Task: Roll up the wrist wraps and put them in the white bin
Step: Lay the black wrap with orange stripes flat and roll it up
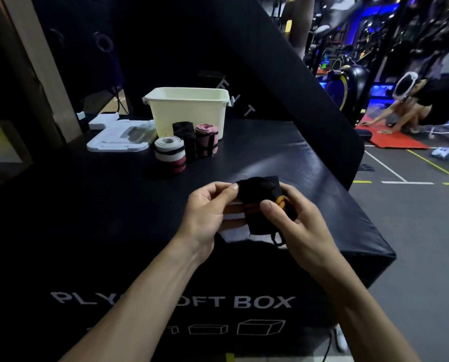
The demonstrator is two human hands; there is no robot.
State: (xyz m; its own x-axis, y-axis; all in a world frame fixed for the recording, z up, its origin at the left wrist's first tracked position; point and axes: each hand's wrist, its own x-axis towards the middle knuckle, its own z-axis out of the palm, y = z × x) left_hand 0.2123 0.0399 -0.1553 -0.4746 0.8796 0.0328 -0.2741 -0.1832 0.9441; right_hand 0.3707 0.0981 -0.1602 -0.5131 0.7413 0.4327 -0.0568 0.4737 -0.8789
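Black wrap: a black wrist wrap (260,202) with orange stripes is held between both hands, above the near part of the bench (283,158), partly rolled; a thin loop dangles from its lower end.
Left hand: the left hand (207,212) pinches the wrap's left edge, thumb on top and fingers curled beneath.
Right hand: the right hand (294,220) grips the rolled part, thumb pressed on the orange stripes.
Handling: woven elastic, so likely light, soft and springy; a loose roll would probably unwind. Best held across the roll's width with thumb and fingers squeezing, keeping tension on the free tail.
Finished rolls: beyond the hands stand a white-and-pink roll (170,154), a black roll (185,139) and a pink roll (206,138), touching or nearly so.
White bin: the white bin (189,111) sits just behind those rolls, farther from the hands; none of the visible wraps is in it.
Lid: a white lid (119,137) lies left of the bin.
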